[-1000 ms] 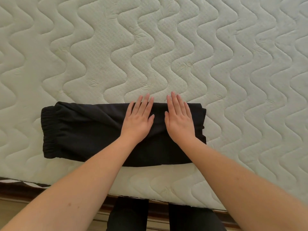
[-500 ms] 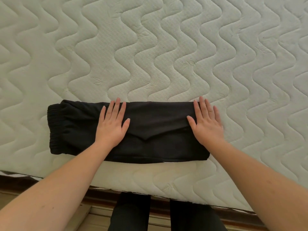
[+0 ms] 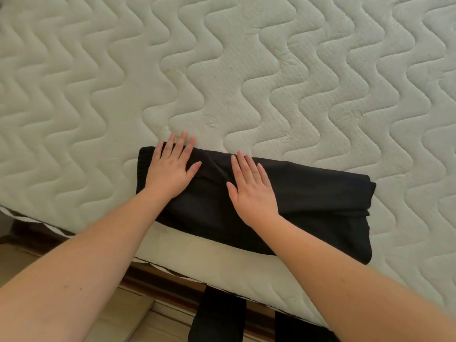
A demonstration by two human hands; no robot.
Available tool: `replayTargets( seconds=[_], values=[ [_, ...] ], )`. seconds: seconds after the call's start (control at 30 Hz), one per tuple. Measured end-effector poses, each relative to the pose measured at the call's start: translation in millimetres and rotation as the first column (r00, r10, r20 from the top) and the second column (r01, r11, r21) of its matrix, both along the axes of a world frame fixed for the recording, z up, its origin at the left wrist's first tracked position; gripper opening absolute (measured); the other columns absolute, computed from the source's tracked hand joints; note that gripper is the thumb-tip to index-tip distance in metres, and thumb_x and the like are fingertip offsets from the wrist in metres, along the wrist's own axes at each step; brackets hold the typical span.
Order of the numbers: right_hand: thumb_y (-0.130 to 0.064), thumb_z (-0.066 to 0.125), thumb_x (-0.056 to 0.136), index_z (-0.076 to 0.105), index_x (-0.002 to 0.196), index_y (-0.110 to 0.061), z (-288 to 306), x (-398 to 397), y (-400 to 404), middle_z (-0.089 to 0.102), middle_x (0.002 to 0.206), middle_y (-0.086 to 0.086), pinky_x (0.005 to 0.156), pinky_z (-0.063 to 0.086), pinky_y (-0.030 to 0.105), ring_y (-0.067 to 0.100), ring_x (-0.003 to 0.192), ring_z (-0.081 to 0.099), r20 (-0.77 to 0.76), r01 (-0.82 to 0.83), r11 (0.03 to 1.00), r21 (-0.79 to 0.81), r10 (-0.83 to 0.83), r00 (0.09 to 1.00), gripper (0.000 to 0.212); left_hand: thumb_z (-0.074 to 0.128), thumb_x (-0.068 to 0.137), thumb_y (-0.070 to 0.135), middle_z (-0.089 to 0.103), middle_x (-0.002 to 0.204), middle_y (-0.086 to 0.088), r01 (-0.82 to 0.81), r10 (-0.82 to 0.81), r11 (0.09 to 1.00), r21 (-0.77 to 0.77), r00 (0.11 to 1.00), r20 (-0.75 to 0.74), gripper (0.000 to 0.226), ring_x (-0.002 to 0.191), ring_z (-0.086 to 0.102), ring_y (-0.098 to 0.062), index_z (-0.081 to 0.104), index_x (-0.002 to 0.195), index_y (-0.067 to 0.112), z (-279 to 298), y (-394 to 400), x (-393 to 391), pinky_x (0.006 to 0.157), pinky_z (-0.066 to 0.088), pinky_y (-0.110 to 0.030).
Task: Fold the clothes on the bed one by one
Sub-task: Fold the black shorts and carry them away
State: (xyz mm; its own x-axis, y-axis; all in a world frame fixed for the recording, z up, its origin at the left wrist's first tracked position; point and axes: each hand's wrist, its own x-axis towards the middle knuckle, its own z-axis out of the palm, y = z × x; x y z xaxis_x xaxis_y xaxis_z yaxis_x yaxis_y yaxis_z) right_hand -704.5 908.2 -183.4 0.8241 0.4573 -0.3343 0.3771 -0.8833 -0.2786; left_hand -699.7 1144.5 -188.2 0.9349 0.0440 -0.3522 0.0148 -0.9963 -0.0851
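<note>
Folded black trousers (image 3: 318,206) lie as a long strip near the front edge of the bed, the elastic waistband at the left end. My left hand (image 3: 170,169) lies flat, fingers spread, on the waistband end, fingertips reaching just past the far edge onto the mattress. My right hand (image 3: 251,191) rests flat, palm down, on the middle of the strip. Neither hand grips the cloth. My forearms hide part of the near edge of the trousers.
The quilted pale mattress (image 3: 246,70) fills the view beyond and around the trousers. Its front edge (image 3: 222,275) runs diagonally below them, with a dark wooden bed frame and floor underneath. My dark-clad legs (image 3: 217,314) stand against the frame.
Both hands slid left along the trousers: the left from the middle to the waistband end, the right from the right end to the middle. The camera view shifted and tilted.
</note>
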Motion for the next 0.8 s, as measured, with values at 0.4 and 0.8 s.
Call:
replayTargets(
  seconds=[0.4, 0.8],
  values=[
    [-0.065, 0.004, 0.098, -0.009, 0.156, -0.025, -15.6, -18.9, -63.9, -0.008, 0.165, -0.001, 0.122, -0.005, 0.041, 0.015, 0.151, -0.007, 0.02, 0.119, 0.964, -0.236, -0.118, 0.993, 0.071, 0.003, 0.098, 0.061, -0.007, 0.166, -0.005, 0.022, -0.022, 1.0, -0.006, 0.996, 0.089, 0.069, 0.152, -0.003, -0.024, -0.015, 0.156, 0.027, -20.7, 16.1, -13.6, 0.121, -0.004, -0.05],
    [-0.058, 0.049, 0.093, 0.032, 0.145, -0.016, 20.0, -27.7, -188.7, 0.036, 0.149, 0.012, 0.111, 0.025, 0.053, 0.032, 0.139, 0.031, -0.018, 0.966, 0.25, -0.062, -0.968, 0.25, 0.069, 0.025, 0.102, 0.048, 0.014, 0.164, -0.004, 0.363, -0.328, 0.901, -0.239, 0.928, 0.174, 0.062, 0.152, 0.009, -0.022, 0.014, 0.158, 0.024, 8.9, -112.6, -29.2, 0.123, 0.008, -0.046]
  ],
)
